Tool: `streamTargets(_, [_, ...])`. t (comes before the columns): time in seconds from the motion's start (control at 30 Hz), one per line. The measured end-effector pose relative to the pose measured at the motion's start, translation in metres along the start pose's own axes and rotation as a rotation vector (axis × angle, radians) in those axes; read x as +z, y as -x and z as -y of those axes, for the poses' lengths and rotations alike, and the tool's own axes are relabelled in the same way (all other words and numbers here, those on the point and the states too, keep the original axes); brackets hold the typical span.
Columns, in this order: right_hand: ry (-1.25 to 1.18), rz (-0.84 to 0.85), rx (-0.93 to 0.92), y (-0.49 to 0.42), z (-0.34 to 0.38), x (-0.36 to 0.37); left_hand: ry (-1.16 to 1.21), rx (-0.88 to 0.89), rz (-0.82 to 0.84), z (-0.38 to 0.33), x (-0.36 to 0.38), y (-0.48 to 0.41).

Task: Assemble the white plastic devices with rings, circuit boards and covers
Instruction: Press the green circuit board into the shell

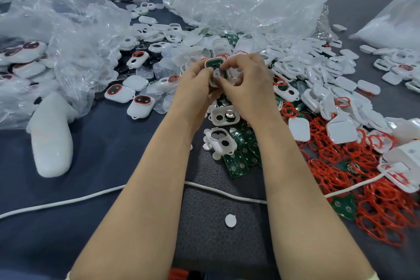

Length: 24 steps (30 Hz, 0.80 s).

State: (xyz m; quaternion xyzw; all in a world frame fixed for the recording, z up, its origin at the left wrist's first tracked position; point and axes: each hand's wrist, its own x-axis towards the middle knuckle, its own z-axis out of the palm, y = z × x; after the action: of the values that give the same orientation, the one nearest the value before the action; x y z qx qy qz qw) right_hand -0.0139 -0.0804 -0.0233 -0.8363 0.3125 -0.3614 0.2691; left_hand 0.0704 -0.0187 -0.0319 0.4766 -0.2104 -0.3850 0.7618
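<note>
An assembly workshop is showing here. White shells (318, 70), red rings (375, 216) and green boards (243, 150) are heaping over the table (102, 154).

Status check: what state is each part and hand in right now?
held shell: open, green circuit board inside, no cover.
left hand: grips the held shell.
right hand: pinches the held shell.
shell on table: open, no board.
red rings: loose pile.

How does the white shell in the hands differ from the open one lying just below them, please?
The held shell has a green circuit board inside; the table shell shows only a hole and a metal disc. The left hand and right hand grip the held shell; the table shell lies untouched. Both are white plastic.
</note>
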Motion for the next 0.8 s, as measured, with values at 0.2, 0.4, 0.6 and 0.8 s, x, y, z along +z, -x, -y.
streamTargets(0.2, [0.034,0.005,0.0,0.0005,-0.0003,0.0007,0.017,-0.004,0.0,0.0005,-0.0001,-0.0007])
streamTargets(0.4, [0.046,-0.003,-0.018,0.0011,-0.0014,0.0017,-0.019,-0.031,0.007,-0.0002,-0.001,-0.0013])
streamTargets(0.6, [0.047,0.025,-0.03,0.0006,-0.0034,0.0015,-0.057,-0.024,0.034,0.0,-0.0011,-0.0001])
streamTargets(0.8, [0.024,0.046,-0.042,-0.0005,-0.0062,0.0009,-0.063,-0.032,0.022,0.0003,-0.0021,-0.0019])
